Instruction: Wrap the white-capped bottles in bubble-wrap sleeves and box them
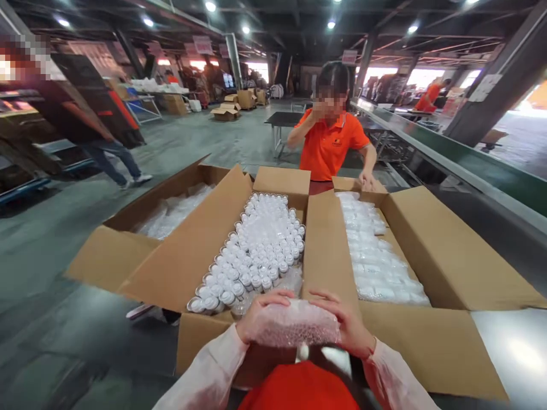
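Both hands close around a small clear bubble-wrap bundle [294, 323] held low at the near edge of the middle brown cardboard carton [188, 256]: the left hand [258, 316] grips its left end with fingers curled over the top, and the right hand [348, 324] clasps the right end the same way, both wrists in pale translucent sleeves. Just beyond the bundle, the carton is packed with rows of small clear bottles with white caps [260, 250]. To its right stands another open cardboard carton [448, 256] with wrapped white packs inside, and to the left a third open box [128, 239] holding clear bags. Across the cartons a co-worker in an orange polo shirt [329, 145] rests one hand on a far flap.
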{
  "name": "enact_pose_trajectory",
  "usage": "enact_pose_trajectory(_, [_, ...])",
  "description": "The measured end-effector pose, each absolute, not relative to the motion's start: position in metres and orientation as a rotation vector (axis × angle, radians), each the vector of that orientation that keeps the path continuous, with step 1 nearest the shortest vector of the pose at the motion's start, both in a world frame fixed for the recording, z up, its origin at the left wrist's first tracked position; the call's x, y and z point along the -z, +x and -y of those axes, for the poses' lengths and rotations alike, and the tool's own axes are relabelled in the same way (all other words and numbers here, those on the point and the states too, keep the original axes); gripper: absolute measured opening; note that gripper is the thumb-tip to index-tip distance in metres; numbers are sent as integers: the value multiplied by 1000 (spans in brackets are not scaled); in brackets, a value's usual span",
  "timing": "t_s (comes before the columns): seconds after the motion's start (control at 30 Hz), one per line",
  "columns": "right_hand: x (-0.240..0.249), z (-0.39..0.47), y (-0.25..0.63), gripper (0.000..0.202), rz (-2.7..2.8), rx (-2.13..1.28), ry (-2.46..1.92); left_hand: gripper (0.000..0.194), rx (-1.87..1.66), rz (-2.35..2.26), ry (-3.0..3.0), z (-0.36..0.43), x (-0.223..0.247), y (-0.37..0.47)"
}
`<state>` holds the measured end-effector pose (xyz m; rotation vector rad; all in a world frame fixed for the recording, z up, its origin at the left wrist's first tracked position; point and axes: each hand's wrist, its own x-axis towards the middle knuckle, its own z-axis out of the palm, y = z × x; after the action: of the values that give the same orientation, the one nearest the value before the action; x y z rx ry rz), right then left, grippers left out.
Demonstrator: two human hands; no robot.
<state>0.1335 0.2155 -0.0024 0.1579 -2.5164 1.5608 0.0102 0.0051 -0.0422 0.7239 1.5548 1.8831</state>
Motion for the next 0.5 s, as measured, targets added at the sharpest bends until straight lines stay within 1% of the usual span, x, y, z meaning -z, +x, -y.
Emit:
enact_pose_trajectory(0.07, [2,-212,135,38,2461,-1591,48,32,-1912,-1484,728,-5,47,11])
enact_pose_trajectory(0.1, [4,-210,136,38,2419,-1674,-86,32,-1883,-1491,777,-5,47,12])
enact_pose_trajectory(0.2, [15,-205,137,49,2243,-2069,-583,30,-1688,-1686,1047,-3,43,17])
enact_pose_trajectory(0.27, [20,-207,137,49,2166,-2210,-784,27,-1579,-1842,1190,-3,44,23])
enact_pose_trajectory(0.33, [20,-212,138,44,2251,-2120,-711,21,-1533,-1900,1214,-3,49,29])
enact_pose_trajectory(0.43, [14,-225,143,44,2400,-1846,-262,22,-1539,-1834,1088,-7,65,34])
enact_pose_trajectory(0.5, [13,-233,147,46,2382,-1788,-44,24,-1566,-1781,956,-11,74,33])
